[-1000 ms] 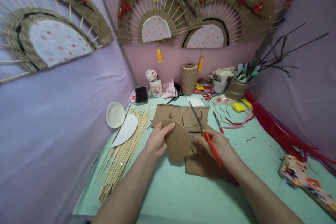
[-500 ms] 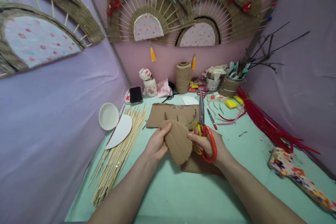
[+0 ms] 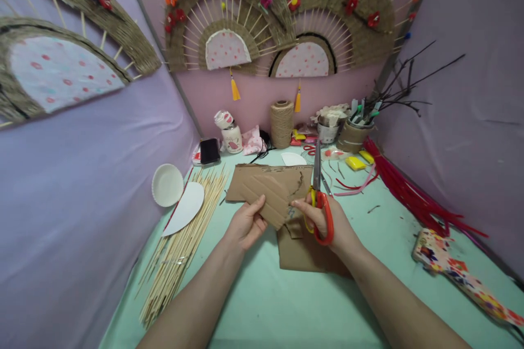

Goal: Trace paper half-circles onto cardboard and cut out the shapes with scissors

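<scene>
A half-round piece of cardboard [image 3: 268, 196] is pinched by my left hand [image 3: 248, 223], thumb on top and fingers beneath. The handles of a pair of scissors [image 3: 323, 212] sit in my right hand [image 3: 327, 221], one red, one yellow, with the blades pointing away from me. My right thumb and fingertips are near the right edge of the cardboard piece; whether they touch it I cannot tell. Under and behind it lie a torn cardboard strip [image 3: 237, 185] with dark marks and a larger cardboard sheet [image 3: 303, 256].
Bamboo sticks [image 3: 184, 262] lie at left beneath a white paper half-circle [image 3: 186, 210], beside a white bowl [image 3: 167, 185]. A twine spool [image 3: 282, 124] and a pot of twigs [image 3: 355, 135] stand at the back. Red pipe cleaners [image 3: 405, 191] and a flowered glue gun [image 3: 458, 275] are at right.
The cardboard piece has turned in my left hand, its straight edge now lower, and tilts away to the left. My right hand still holds the scissors. The view has shifted slightly.
</scene>
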Available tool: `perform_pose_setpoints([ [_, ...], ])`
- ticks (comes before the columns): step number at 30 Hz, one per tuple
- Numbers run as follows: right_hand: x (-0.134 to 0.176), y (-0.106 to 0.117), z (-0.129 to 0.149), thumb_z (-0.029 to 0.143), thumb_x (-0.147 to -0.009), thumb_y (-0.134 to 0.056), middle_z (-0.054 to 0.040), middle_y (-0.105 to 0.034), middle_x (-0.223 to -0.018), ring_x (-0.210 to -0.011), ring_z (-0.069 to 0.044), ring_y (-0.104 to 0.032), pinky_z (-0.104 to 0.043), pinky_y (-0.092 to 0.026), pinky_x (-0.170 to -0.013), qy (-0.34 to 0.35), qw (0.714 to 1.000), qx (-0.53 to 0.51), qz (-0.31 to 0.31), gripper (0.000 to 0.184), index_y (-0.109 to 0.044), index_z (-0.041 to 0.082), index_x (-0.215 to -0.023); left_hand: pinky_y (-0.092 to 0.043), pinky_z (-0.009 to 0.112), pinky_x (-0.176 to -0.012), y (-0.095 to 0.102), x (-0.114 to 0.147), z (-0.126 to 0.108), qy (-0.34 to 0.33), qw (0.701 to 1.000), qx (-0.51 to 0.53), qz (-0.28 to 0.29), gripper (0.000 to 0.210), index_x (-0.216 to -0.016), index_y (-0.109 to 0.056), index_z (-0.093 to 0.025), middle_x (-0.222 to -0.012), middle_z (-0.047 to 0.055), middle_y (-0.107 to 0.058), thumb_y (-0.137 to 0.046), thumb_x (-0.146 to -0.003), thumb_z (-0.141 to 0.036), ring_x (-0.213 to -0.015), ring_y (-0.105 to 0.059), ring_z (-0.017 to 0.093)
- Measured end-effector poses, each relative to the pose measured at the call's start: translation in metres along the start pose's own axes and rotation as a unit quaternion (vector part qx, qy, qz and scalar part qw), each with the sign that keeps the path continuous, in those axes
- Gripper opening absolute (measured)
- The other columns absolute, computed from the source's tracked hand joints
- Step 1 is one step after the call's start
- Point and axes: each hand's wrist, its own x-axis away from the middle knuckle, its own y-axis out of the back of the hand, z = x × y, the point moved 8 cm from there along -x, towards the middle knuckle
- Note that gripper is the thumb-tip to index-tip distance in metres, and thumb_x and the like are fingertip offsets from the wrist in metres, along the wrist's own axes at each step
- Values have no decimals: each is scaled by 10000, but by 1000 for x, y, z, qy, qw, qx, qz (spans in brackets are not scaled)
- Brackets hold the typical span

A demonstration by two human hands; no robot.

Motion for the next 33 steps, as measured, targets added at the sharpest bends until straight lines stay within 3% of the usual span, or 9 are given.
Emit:
perform_pose_setpoints([
  [8, 6, -8, 1, 475, -660, -720, 74, -452, -412, -374, -90, -397, -215, -310, -392, -8, 1000, -29, -2, 377, -451, 211, -672, -487, 350, -940, -16, 10, 14, 9, 999, -4, 38, 354, -1106, -611, -101, -1100, 153, -680, -676, -783, -231, -1041, -630, 238],
  [14, 1, -13, -9, 463, -688, -714, 105, -403, -390, -347, -74, -340, -196, -240, -369, -11, 990, -136, 39, 390, -413, 219, -724, -512, 320, -899, -13, 8, 18, 30, 999, 29, 27, 333, -1131, -597, -114, -1153, 138, -662, -638, -816, -214, -1033, -632, 211],
  [19, 0, -9, -10, 506, -759, -641, 90, -427, -384, -344, -79, -354, -203, -267, -380, 0, 996, -85, 28, 355, -450, 207, -742, -503, 278, -921, -6, 3, 11, -7, 996, 92, -13, 285, -1111, -607, -141, -1096, 93, -691, -617, -829, -181, -1032, -632, 172],
  [26, 3, -15, -12, 464, -685, -720, 90, -439, -381, -351, -63, -342, -180, -235, -371, -35, 993, -105, 44, 380, -448, 201, -724, -515, 292, -920, -6, 3, 14, -10, 992, 127, -26, 349, -1179, -569, -120, -1116, 115, -681, -607, -837, -178, -1048, -628, 184],
  [33, 2, -21, -17, 417, -647, -751, 119, -395, -378, -345, -55, -314, -177, -244, -374, -55, 975, -206, 63, 409, -407, 217, -739, -532, 295, -891, -5, 3, 22, 7, 988, 148, -39, 342, -1195, -555, -116, -1165, 131, -655, -576, -861, -188, -1028, -636, 183],
])
